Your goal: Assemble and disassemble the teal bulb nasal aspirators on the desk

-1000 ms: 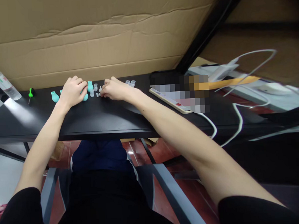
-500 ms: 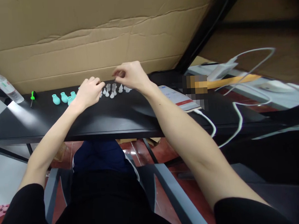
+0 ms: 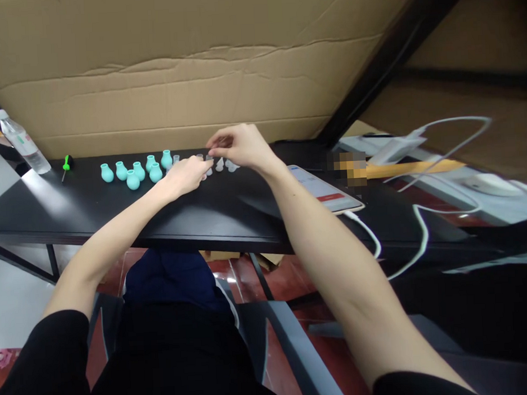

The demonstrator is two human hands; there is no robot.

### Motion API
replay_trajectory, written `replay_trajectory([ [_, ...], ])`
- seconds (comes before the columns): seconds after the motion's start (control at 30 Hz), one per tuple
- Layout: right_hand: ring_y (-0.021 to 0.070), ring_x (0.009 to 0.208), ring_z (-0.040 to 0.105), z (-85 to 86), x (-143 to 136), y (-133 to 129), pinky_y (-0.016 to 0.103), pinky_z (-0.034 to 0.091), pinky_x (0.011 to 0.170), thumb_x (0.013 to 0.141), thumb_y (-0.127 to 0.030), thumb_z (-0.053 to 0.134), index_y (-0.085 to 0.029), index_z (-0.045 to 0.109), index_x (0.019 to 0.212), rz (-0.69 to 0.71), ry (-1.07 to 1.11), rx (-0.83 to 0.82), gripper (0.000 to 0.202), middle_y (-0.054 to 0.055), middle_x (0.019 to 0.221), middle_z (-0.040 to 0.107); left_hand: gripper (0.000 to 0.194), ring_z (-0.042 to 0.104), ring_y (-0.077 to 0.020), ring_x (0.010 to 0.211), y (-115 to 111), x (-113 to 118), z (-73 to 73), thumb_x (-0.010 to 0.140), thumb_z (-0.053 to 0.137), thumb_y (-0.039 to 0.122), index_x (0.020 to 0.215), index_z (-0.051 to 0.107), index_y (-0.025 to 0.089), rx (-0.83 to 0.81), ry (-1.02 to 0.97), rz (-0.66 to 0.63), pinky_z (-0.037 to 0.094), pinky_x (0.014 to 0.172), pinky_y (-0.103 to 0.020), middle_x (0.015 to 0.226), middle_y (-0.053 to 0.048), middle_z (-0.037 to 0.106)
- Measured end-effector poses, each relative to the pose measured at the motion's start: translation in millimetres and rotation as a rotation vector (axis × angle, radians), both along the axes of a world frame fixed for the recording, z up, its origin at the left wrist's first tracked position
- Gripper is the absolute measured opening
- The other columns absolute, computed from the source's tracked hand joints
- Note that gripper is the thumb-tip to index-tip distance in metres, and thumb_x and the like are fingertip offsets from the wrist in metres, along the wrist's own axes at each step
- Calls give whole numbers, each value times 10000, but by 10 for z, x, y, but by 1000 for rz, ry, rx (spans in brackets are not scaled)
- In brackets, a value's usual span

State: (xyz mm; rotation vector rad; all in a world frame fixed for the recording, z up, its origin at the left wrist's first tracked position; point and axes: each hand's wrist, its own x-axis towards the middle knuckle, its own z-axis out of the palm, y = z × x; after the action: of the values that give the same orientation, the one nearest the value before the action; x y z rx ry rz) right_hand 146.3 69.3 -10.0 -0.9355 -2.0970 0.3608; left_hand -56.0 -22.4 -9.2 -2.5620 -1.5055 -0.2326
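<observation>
My left hand (image 3: 189, 175) reaches over the row of small translucent plastic pieces (image 3: 220, 164), its fingers drawn together and partly covering them. What those fingers hold, if anything, is hidden. Just right of it, my right hand (image 3: 244, 144) hovers with thumb and fingertips curled close together above the same pieces. Anything in that pinch is too small to make out. The two hands' fingertips nearly meet. To the left of my left hand stand several turquoise rubber bulbs (image 3: 133, 179) with open necks. Another translucent piece (image 3: 176, 159) stands beside the rightmost bulb.
A water bottle (image 3: 27, 145) and a green-handled screwdriver (image 3: 67, 165) are at the left of the black table (image 3: 70, 213). Right of my right forearm lies a tablet (image 3: 322, 188) with a white cable (image 3: 364, 227). Cardboard (image 3: 174, 102) walls off the back.
My left hand has moved right, toward my right hand, uncovering more turquoise bulbs. My right hand has come lower, closer to the translucent pieces. The view has shifted slightly.
</observation>
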Motion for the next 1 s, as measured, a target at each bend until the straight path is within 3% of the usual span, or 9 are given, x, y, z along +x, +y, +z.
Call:
replay_trajectory([
  [0.07,305,924,862,-23,-36,-8,517,726,975,861,-336,929,-207,926,993,56,96,-72,185,85,902,867,277,860,-348,1161,37,-114,-9,1122,607,70,1254,833,160,16,-130,-46,599,986,-443,1237,-192,873],
  [0.17,319,970,866,-43,-114,-40,538,748,974,811,-456,1017,-228,905,986,132,225,-154,309,89,968,874,123,815,-260,974,85,-319,-20,1082,721,94,1021,737,201,92,-483,-43,598,976,-405,1016,-92,843],
  [0.27,341,1045,881,-50,-217,-112,573,753,1033,785,-489,1046,-238,891,1010,176,330,-181,371,97,1043,883,65,781,-192,833,119,-480,-49,1104,743,158,1086,707,209,32,-889,13,626,873,-356,998,-45,820],
  [0.33,341,1071,885,-51,-286,-173,577,746,1071,793,-489,1038,-242,883,1032,190,381,-164,377,92,1066,888,100,802,-179,837,142,-534,-78,1124,719,166,1215,740,200,-46,-1025,-21,643,844,-337,1037,-45,827],
  [0.4,332,1073,884,-49,-345,-235,564,740,1085,806,-497,1030,-253,877,1050,184,405,-137,377,82,1073,893,154,836,-192,899,167,-554,-107,1143,709,177,1277,781,200,-80,-1052,-84,668,875,-348,1057,-54,842],
  [0.57,316,1010,876,-25,-432,-359,519,744,998,830,-578,1029,-255,869,1021,144,361,-88,409,75,999,879,140,870,-220,992,227,-597,-138,1178,720,241,1219,847,202,-68,-1051,-128,714,955,-394,1037,-77,881],
  [0.73,310,946,875,-44,-457,-393,506,736,968,781,-558,1046,-247,866,951,146,379,-113,398,70,940,891,141,866,-202,948,246,-677,-138,1092,811,283,1145,873,168,-93,-1133,-211,707,958,-377,1049,-84,902],
  [0.87,268,796,830,-81,-442,-350,451,722,844,630,-573,1135,-245,866,903,285,467,-190,504,37,816,847,431,882,-212,930,181,-700,-114,963,985,545,1121,893,155,-217,-1162,-314,713,970,-377,1038,-88,922],
  [1.0,222,723,787,-95,-449,-340,406,711,796,546,-549,1194,-245,882,880,424,547,-268,549,11,758,810,692,856,-195,835,99,-677,-57,804,1084,789,1046,911,164,-292,-1184,-345,702,876,-346,929,-73,911],
])
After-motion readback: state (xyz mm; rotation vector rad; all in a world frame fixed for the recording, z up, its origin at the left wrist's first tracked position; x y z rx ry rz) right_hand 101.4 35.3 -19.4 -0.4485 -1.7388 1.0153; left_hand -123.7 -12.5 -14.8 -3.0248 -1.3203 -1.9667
